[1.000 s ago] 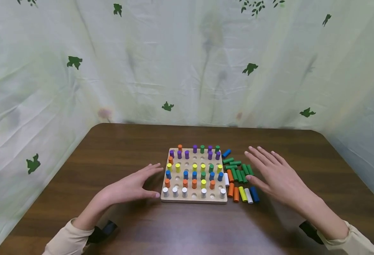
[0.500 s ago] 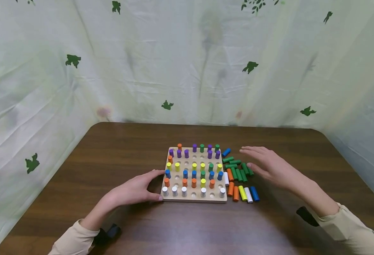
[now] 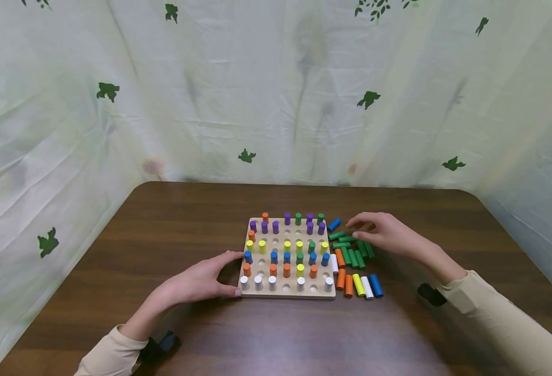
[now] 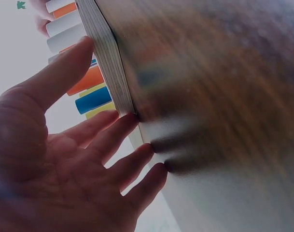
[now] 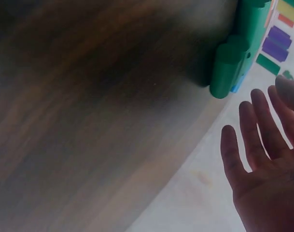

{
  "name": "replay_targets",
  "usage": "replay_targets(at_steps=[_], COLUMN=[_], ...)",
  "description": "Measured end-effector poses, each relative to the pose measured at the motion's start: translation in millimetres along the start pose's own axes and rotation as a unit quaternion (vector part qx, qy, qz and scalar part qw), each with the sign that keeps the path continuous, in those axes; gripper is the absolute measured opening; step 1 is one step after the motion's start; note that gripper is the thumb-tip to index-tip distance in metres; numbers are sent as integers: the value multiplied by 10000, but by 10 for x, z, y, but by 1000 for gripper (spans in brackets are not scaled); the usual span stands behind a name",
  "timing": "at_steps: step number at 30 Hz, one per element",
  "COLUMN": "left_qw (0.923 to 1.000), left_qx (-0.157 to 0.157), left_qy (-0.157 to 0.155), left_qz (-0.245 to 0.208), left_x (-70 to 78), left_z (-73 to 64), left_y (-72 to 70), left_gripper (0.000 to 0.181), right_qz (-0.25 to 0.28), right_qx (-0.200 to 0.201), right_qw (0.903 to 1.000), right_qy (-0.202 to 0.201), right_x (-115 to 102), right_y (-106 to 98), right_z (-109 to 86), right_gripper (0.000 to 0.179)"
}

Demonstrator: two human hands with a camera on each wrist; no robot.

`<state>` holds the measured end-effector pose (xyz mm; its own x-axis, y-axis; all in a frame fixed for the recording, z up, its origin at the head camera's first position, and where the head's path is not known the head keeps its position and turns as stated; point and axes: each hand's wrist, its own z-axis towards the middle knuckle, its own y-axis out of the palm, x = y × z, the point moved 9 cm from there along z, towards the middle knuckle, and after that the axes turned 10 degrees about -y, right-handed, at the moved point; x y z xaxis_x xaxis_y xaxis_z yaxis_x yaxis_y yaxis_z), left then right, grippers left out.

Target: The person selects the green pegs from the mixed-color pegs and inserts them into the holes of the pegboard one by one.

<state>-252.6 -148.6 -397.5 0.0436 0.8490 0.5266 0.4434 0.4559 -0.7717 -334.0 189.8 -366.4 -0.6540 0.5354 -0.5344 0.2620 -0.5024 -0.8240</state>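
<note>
A square wooden pegboard (image 3: pixel 280 294) lies mid-table, rows of coloured pegs standing in many of its holes. My left hand (image 3: pixel 188 282) touches its left side, thumb at the near corner and fingertips farther along; the left wrist view shows these fingers fairly straight against the board's edge (image 4: pixel 107 50). Right of the board lies a cluster of loose green pegs (image 3: pixel 354 258). Over the far end of this cluster hovers my right hand (image 3: pixel 390 233), fingers slightly bent. In the right wrist view its fingers are spread, holding nothing, apart from a green peg (image 5: pixel 226 70).
Loose orange pegs (image 3: pixel 348 286), a yellow peg (image 3: pixel 359 286), white pegs (image 3: pixel 367 288) and blue pegs (image 3: pixel 376 285) also lie along the board's right side. The brown table (image 3: pixel 186 214) ends at a pale leaf-patterned curtain (image 3: pixel 276 104) behind.
My left hand has moved right and come to touch the board's left edge. My right hand has shifted left over the loose green pegs, its fingers lowering and bending a little.
</note>
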Motion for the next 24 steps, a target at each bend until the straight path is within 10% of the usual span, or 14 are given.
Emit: replay_targets(at_steps=[24], left_qw=[10000], left_qx=[23], left_qy=[61], left_qz=[-30], left_x=[11], left_z=[-4], left_y=[0], left_gripper=[86], right_qz=[43], right_qx=[-736], right_qw=[9961], right_qy=[494], right_x=[327], right_y=[180], right_z=[111], right_gripper=[15])
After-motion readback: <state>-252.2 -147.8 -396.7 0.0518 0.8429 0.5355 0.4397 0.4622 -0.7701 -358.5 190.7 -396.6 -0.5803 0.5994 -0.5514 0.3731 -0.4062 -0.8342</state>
